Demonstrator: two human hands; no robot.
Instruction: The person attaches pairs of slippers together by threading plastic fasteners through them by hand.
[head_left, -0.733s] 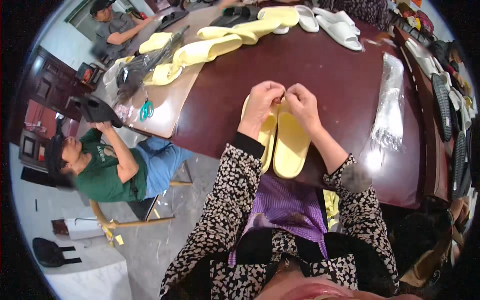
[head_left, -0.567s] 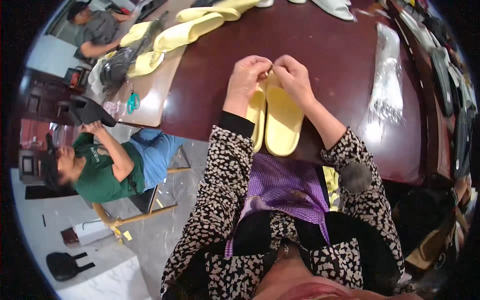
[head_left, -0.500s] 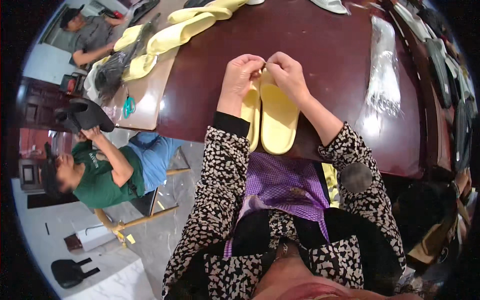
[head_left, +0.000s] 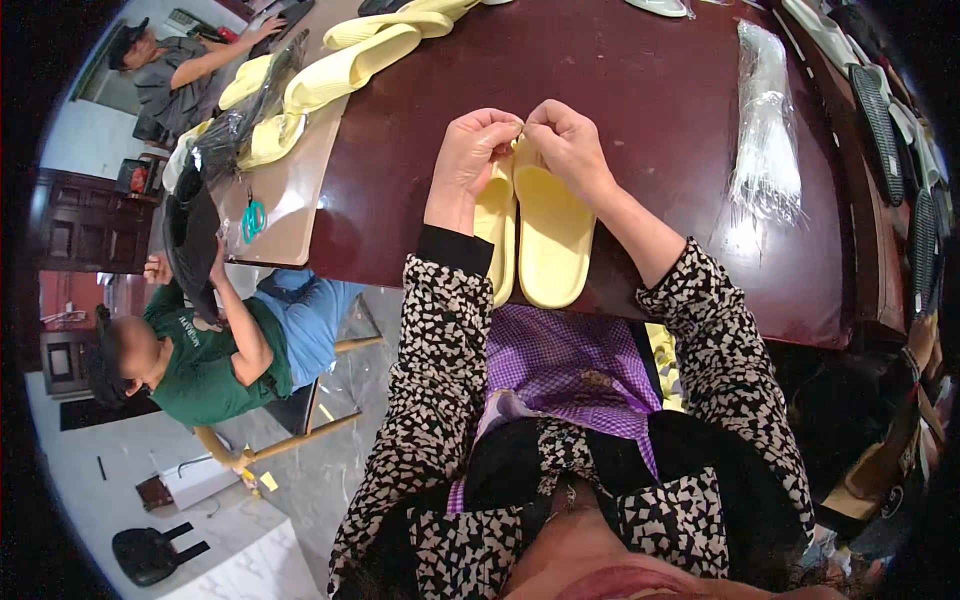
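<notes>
A pair of yellow slippers, the left slipper (head_left: pixel 497 240) and the right slipper (head_left: pixel 556 245), lies side by side at the near edge of the dark red table (head_left: pixel 640 90). My left hand (head_left: pixel 470 155) is closed in a pinch over their far end. Fingertip to fingertip with it, my right hand (head_left: pixel 568 148) pinches too, partly covering the right slipper. Whatever sits between the fingers is too small to make out. Off to the right on the table lies a bundle of thin clear plastic strands (head_left: pixel 766 140).
More yellow slippers (head_left: pixel 350 70) and black plastic wrapping (head_left: pixel 225 150) lie at the far left, near teal scissors (head_left: pixel 253 219). A co-worker in green (head_left: pixel 215 355) handles a black item (head_left: pixel 190 235). Another person (head_left: pixel 180 85) works beyond. Dark slippers (head_left: pixel 875 130) line the right side.
My hands stay pinched together over the slippers, almost unmoved. The co-worker in green has turned and raised the black item; the far person's arm has reached farther out.
</notes>
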